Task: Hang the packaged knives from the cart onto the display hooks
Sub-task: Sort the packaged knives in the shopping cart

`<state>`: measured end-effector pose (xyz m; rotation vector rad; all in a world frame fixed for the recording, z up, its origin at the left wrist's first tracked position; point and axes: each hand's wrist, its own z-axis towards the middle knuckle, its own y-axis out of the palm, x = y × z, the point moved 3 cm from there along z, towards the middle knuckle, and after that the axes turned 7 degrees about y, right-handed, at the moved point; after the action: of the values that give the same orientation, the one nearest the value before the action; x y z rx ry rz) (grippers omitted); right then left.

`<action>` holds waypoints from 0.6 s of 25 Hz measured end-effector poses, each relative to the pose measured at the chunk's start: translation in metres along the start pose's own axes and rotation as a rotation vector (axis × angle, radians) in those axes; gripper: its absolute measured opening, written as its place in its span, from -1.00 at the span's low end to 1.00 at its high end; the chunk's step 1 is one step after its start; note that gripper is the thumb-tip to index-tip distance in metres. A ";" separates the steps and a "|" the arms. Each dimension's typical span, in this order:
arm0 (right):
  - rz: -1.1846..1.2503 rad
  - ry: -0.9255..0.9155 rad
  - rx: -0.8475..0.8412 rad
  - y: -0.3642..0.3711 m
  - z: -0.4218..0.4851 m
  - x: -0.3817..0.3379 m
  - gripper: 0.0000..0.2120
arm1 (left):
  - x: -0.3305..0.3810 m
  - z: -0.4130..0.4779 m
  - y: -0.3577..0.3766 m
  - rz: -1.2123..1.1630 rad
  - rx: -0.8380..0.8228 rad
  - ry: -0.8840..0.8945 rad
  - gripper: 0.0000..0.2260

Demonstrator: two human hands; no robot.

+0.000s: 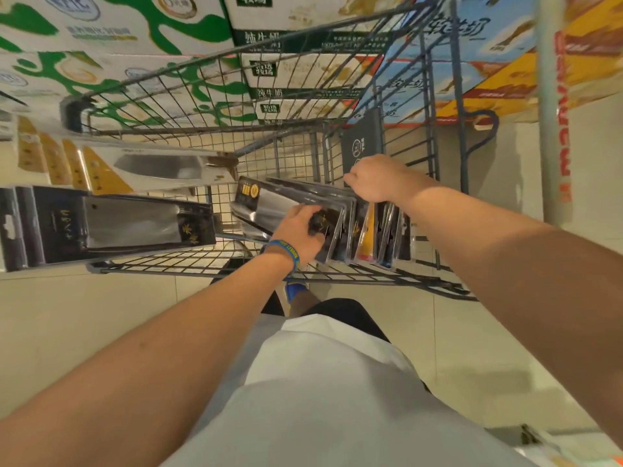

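- Black-and-clear blister packs, the packaged knives [367,230], stand on edge in a row at the near right corner of the wire cart [202,72].
- One front pack [269,203] leans out of the row. Its long axis runs from the handle end nearest the person up and left to its printed card end.
- The left hand [298,230], with a blue wristband [283,252], is on that handle end. Its fingers and thumb are curled round the pack, gripping it.
- The right hand [377,178] is above the far top edge of the row. Its fingers curl down behind the packs, so I cannot tell whether they pinch one or only steady them.
- Hung packs [101,224] jut in from the left edge of the view, just beside the cart, with their slotted ends pointing away from it. The hooks themselves cannot be made out.
- The display lies to the left of the left hand, and the leaning pack's card end already points that way. The left hand therefore looks the nearer one to lift the pack out and carry it across, slotted end first.
- Stacked milk cartons [135,28] fill the view beyond the cart.
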<state>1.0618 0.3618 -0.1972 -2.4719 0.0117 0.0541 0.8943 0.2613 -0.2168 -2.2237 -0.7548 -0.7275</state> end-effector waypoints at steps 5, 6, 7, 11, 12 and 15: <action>0.009 -0.017 -0.037 0.004 0.034 -0.045 -0.47 | -0.012 0.006 -0.012 -0.077 -0.085 -0.091 -0.49; 0.002 -0.010 -0.062 0.009 0.044 -0.057 -0.42 | -0.016 0.008 -0.014 -0.095 -0.082 -0.124 -0.50; -0.008 -0.002 -0.097 0.016 0.055 -0.069 -0.37 | -0.024 0.010 -0.013 -0.145 -0.043 -0.169 -0.52; -0.076 0.029 -0.220 0.058 0.102 -0.099 -0.06 | -0.071 0.023 -0.005 -0.362 0.206 -0.573 -0.54; -0.064 0.040 -0.243 0.069 0.111 -0.102 0.02 | -0.083 0.027 -0.002 -0.411 0.229 -0.681 -0.50; -0.040 0.051 -0.255 0.088 0.139 -0.106 0.12 | -0.118 0.056 -0.003 -0.535 0.304 -0.819 -0.37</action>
<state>0.9490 0.3783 -0.3566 -2.7266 -0.0243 -0.0270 0.8285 0.2680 -0.3294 -2.0060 -1.7652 0.1302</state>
